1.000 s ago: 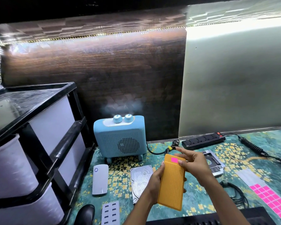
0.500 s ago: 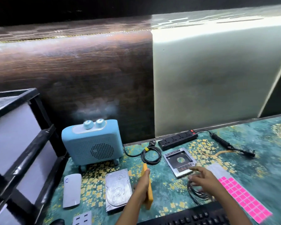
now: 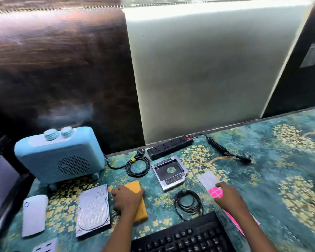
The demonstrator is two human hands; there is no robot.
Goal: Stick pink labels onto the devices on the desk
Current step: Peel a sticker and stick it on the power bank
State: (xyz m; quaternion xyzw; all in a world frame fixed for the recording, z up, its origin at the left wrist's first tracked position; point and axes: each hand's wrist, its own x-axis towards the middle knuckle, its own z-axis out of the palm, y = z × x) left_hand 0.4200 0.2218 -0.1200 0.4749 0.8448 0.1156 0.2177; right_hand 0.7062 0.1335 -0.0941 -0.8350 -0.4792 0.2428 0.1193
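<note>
Computer workdesk, black plastic keyboard at the near edge, black multi-socket power strip by the back, bare silver hard drive and silver metal drive caddy on a teal floral mat, dark wood-grain wall panel.

Head view, dim overall: bright strip light along the top, glare washing the pale wall panel, dark wood panel murky at left; motion blur softens left hand and right hand; wide-angle bowing at edges.

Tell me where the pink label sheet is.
Head view, lower right: the pink label sheet lies flat on the desk under the right hand, just right of the coiled black cable.
</note>
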